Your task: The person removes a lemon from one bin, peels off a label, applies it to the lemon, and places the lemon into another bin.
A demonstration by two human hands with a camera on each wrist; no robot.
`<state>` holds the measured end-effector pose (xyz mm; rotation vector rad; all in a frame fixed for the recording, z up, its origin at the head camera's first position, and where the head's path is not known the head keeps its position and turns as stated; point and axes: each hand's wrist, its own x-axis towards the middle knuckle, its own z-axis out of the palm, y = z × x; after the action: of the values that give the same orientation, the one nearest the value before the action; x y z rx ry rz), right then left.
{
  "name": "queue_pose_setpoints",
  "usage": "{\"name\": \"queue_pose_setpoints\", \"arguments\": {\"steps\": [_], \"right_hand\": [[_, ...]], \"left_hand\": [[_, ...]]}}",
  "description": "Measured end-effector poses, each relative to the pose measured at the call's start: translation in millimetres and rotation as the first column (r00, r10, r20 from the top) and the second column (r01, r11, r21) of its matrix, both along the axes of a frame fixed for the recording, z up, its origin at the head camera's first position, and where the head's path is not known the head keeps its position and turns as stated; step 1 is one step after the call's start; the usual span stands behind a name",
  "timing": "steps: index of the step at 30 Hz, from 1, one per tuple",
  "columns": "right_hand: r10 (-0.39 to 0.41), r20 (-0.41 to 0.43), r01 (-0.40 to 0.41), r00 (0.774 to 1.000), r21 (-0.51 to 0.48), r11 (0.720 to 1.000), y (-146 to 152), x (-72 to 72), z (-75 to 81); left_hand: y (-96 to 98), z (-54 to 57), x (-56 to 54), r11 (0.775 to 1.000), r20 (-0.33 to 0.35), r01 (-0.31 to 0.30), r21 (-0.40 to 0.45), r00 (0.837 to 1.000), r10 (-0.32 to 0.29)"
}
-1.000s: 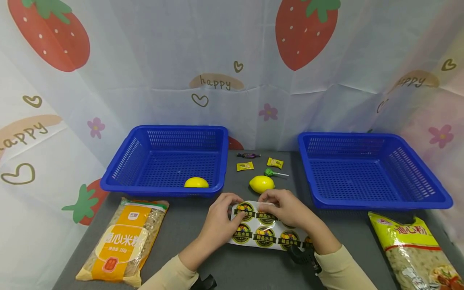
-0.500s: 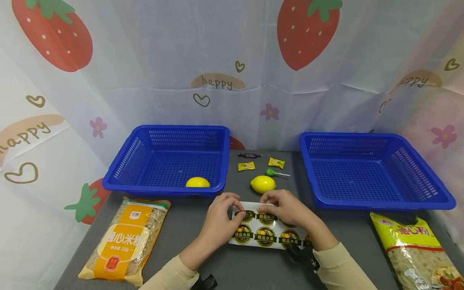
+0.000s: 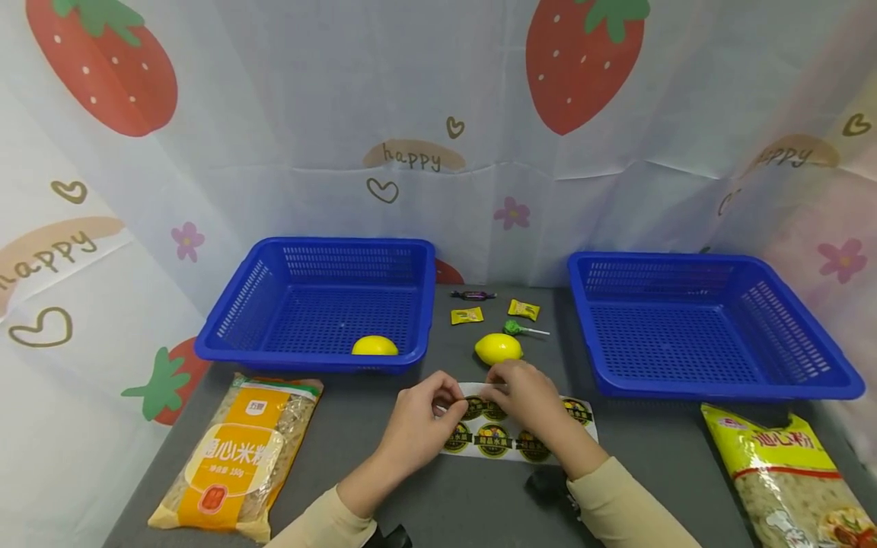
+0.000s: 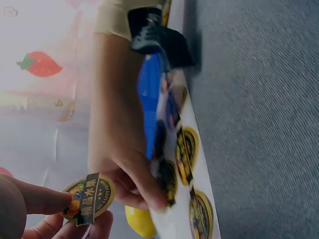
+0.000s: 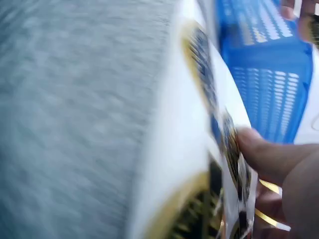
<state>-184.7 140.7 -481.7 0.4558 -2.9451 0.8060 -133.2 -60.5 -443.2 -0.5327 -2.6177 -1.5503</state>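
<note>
My left hand (image 3: 419,422) pinches a round black-and-gold fruit sticker (image 4: 84,196) between thumb and fingertips; the left wrist view shows its printed face. Just to the right, my right hand (image 3: 526,399) grips the upper edge of a white sticker sheet (image 3: 496,449), with its thumb (image 5: 251,144) on the printed side. Rows of matching round labels cover the sheet, which lies on the grey cloth with its upper part partly hidden by the hands. Right behind the right hand's fingers sits a yellow lemon (image 3: 498,348).
Two blue baskets (image 3: 315,359) (image 3: 726,387) stand at the back left and right; a second lemon (image 3: 374,346) is in the left one. Between them lie wrapped candies (image 3: 467,315) and a green lollipop (image 3: 512,327). Pasta bags flank the hands, orange (image 3: 236,457) and yellow-green (image 3: 781,464).
My left hand has come off the sheet's left edge with the sticker in its fingertips. My right hand has shifted slightly left, uncovering a label at the sheet's right end.
</note>
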Motion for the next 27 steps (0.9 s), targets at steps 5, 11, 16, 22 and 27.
{"name": "queue_pose_setpoints", "arguments": {"steps": [5,11,16,22,27], "right_hand": [[-0.012,-0.150,0.026,0.989,0.090,0.996,-4.7,1.4,-6.9],[-0.014,-0.189,0.040,0.982,0.134,0.990,-8.4,1.7,-11.3],[-0.003,-0.199,0.034,0.980,0.156,0.987,-10.1,2.6,-11.2],[-0.020,-0.102,0.023,0.995,0.029,0.999,-5.2,2.0,0.7],[-0.071,-0.093,0.058,0.993,-0.136,0.989,5.3,-4.6,12.3]], "left_hand": [[1.6,2.0,1.9,1.000,0.019,0.018,0.011,1.000,-0.018],[1.8,2.6,2.7,1.000,0.037,0.015,0.004,0.999,-0.015],[-0.1,5.1,4.2,0.999,0.059,0.016,0.028,0.998,-0.018],[-1.7,8.4,3.3,0.998,0.082,0.022,0.060,0.996,-0.027],[-3.3,7.2,1.3,0.999,0.101,0.003,0.038,0.995,-0.007]]}}
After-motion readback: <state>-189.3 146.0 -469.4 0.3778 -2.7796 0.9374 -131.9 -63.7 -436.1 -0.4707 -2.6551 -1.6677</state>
